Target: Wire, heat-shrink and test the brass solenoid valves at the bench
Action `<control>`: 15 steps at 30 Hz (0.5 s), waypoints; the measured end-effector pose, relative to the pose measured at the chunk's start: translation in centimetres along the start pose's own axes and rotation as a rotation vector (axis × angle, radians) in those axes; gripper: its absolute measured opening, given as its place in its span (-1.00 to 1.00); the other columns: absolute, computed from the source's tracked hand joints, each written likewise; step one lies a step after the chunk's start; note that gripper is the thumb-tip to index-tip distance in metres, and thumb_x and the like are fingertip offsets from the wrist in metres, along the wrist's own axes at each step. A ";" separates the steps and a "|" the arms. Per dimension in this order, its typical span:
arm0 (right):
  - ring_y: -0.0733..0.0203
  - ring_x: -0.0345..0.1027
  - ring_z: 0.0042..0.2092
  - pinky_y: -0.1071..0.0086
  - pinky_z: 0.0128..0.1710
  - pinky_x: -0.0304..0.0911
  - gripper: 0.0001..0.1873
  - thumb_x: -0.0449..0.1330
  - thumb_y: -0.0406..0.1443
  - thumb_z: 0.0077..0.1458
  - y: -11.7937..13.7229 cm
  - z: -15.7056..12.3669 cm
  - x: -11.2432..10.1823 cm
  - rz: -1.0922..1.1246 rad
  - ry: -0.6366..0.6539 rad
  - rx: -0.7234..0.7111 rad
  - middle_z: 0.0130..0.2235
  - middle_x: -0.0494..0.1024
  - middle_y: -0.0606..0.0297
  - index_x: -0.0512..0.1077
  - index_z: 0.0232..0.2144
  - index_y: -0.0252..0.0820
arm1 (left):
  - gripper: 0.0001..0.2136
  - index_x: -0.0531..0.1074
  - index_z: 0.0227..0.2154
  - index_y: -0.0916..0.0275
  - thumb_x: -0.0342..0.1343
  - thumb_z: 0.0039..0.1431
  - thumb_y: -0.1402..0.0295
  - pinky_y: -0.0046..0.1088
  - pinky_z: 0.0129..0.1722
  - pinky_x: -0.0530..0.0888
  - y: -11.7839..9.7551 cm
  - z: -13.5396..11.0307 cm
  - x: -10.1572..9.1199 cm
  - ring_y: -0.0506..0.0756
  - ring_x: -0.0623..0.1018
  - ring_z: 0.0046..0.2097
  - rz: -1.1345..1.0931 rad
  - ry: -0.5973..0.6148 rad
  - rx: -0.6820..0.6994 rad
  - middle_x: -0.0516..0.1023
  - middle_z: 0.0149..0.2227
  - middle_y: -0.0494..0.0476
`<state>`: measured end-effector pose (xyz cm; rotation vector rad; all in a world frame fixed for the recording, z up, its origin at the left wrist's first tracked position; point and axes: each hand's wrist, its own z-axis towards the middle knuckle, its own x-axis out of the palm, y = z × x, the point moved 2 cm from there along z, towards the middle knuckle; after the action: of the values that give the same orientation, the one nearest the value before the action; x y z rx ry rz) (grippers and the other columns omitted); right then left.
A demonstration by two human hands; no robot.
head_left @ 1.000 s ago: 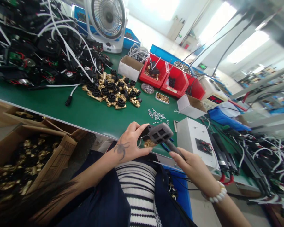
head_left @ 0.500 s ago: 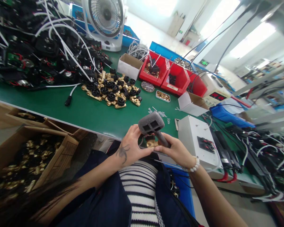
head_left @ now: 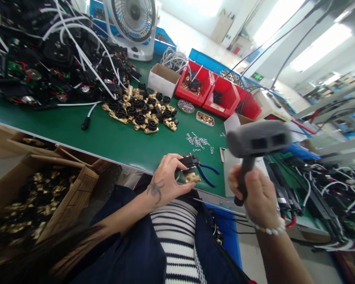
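My left hand pinches a small brass valve with a black top just above the near edge of the green table. My right hand is wrapped round the dark handle of a grey rubber mallet, whose head is raised to the right of the valve, above a white box. Blue-handled pliers lie on the table right beside the valve.
A heap of brass-and-black valves lies mid-table, with small wire clips nearer. Red bins, cardboard boxes, a fan and tangled black wired assemblies crowd the back. A carton of brass parts stands at left.
My right hand has swung the mallet up and to the right, away from the valve. My left hand still holds the valve in about the same place.
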<state>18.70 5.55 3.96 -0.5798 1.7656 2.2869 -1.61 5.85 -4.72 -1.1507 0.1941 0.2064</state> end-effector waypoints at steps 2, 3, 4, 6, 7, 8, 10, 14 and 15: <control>0.39 0.00 -0.66 0.49 -0.71 -0.09 -0.63 -0.02 0.00 0.34 0.5 -1.1 -1.1 -0.086 -0.124 -0.015 -0.59 0.22 0.48 0.36 -0.29 -0.13 | -0.67 0.35 -0.30 0.21 0.36 -0.12 0.41 -0.06 -0.05 0.51 0.0 0.0 0.1 0.24 0.44 0.04 0.009 -0.011 -0.004 0.41 -0.07 0.23; 0.38 0.01 -0.66 0.49 -0.70 -0.08 -0.62 -0.01 0.00 0.33 0.6 -1.6 -1.4 -0.202 -0.104 0.001 -0.61 0.22 0.48 0.35 -0.34 -0.13 | -0.67 0.35 -0.30 0.21 0.36 -0.12 0.41 -0.06 -0.05 0.51 -0.1 0.0 0.1 0.24 0.44 0.04 0.016 -0.017 -0.008 0.41 -0.07 0.23; 0.37 0.01 -0.66 0.48 -0.69 -0.08 -0.58 0.01 0.03 0.31 0.6 -1.9 -1.5 -0.339 -0.042 0.028 -0.64 0.21 0.48 0.33 -0.41 -0.14 | -0.67 0.35 -0.31 0.22 0.36 -0.12 0.41 -0.06 -0.06 0.51 -0.1 0.0 0.1 0.24 0.44 0.03 0.024 -0.023 -0.013 0.41 -0.08 0.24; 0.36 0.02 -0.65 0.46 -0.67 -0.08 -0.49 0.05 0.08 0.25 0.5 -2.5 -1.6 -0.569 0.111 0.081 -0.68 0.20 0.45 0.24 -0.57 -0.13 | -0.67 0.35 -0.32 0.23 0.36 -0.13 0.41 -0.06 -0.06 0.51 -0.1 0.1 0.1 0.24 0.44 0.02 0.040 -0.037 -0.016 0.40 -0.09 0.24; 0.35 0.04 -0.65 0.45 -0.66 -0.08 -0.45 0.06 0.10 0.23 0.4 -2.7 -1.7 -0.619 0.150 0.097 -0.68 0.20 0.44 0.21 -0.61 -0.13 | -0.67 0.35 -0.32 0.23 0.36 -0.13 0.41 -0.06 -0.07 0.51 -0.1 0.1 0.1 0.24 0.44 0.01 0.047 -0.043 -0.014 0.40 -0.09 0.25; 0.35 0.04 -0.65 0.45 -0.66 -0.07 -0.45 0.04 0.11 0.23 0.5 -2.9 -1.9 -0.609 0.142 0.113 -0.68 0.20 0.43 0.21 -0.60 -0.13 | -0.67 0.34 -0.32 0.23 0.36 -0.14 0.41 -0.07 -0.07 0.51 -0.1 0.1 0.1 0.23 0.44 0.00 0.053 -0.048 -0.008 0.41 -0.10 0.25; 0.35 0.02 -0.65 0.46 -0.68 -0.07 -0.49 -0.01 0.09 0.28 0.7 -3.0 -2.2 -0.460 -0.004 0.125 -0.66 0.19 0.45 0.27 -0.52 -0.13 | -0.67 0.35 -0.32 0.24 0.37 -0.14 0.41 -0.07 -0.07 0.50 -0.2 0.1 0.1 0.23 0.44 -0.01 0.063 -0.047 0.009 0.41 -0.10 0.24; 0.34 -0.01 -0.68 0.46 -0.70 -0.10 -0.53 -0.05 0.08 0.30 0.7 -2.8 -1.9 -0.295 -0.193 0.097 -0.67 0.16 0.49 0.28 -0.44 -0.11 | -0.66 0.35 -0.32 0.24 0.37 -0.15 0.41 -0.07 -0.05 0.48 -0.2 0.0 0.2 0.24 0.44 0.00 0.089 -0.046 0.027 0.41 -0.10 0.25; 0.34 -0.01 -0.68 0.45 -0.69 -0.10 -0.50 -0.03 0.12 0.27 0.6 -2.7 -1.6 -0.375 -0.120 0.106 -0.68 0.17 0.48 0.26 -0.49 -0.11 | -0.66 0.35 -0.32 0.24 0.37 -0.15 0.41 -0.07 -0.05 0.48 -0.2 0.0 0.2 0.24 0.44 0.00 0.095 -0.049 0.024 0.41 -0.10 0.25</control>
<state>20.37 2.94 4.62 -0.6731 1.5578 1.9223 -1.32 5.77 -4.61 -1.1128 0.2077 0.3155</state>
